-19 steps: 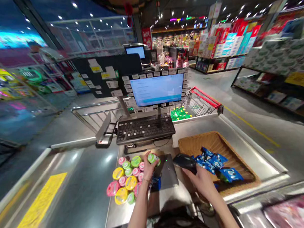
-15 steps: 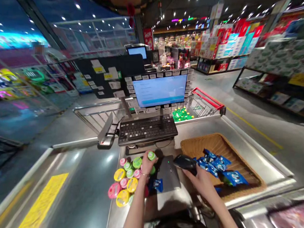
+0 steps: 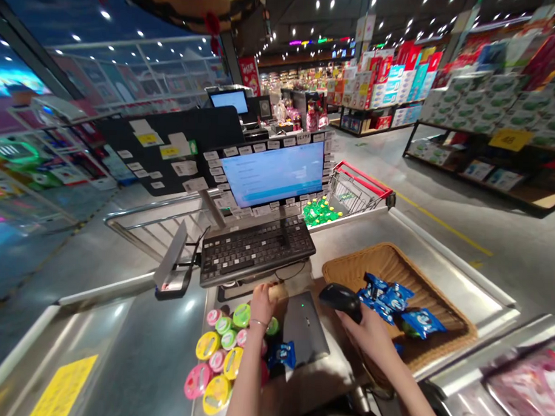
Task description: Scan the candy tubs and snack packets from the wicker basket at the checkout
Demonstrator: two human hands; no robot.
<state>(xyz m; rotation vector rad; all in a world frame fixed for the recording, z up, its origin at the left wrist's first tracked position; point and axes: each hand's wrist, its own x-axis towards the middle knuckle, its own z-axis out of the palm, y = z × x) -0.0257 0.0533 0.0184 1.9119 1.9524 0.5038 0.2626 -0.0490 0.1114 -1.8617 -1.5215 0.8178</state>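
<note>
My left hand (image 3: 261, 303) is closed around a small tub (image 3: 278, 292) just below the keyboard; a pale tan side of it shows, and its lid is out of sight. Under and beside that wrist stand several round tubs with yellow (image 3: 217, 394), pink (image 3: 197, 380) and green lids (image 3: 241, 315). In my right hand (image 3: 368, 332) is a black barcode scanner (image 3: 340, 300), its head towards the left. Between the hands lies a flat dark grey device (image 3: 306, 327) with a small green light. A blue packet (image 3: 283, 354) rests against its left edge.
Right of the scanner, a wicker basket (image 3: 455, 326) holds several blue packets (image 3: 388, 295). Ahead stand a keyboard (image 3: 258, 250) and a monitor (image 3: 274, 174) edged with labels. A shopping cart (image 3: 364, 181) with green bottles (image 3: 320, 212) is behind the counter.
The tub in my left hand has turned: its green lid showed before, now its tan side does. That hand has shifted slightly relative to the other tubs. My right hand still holds the scanner.
</note>
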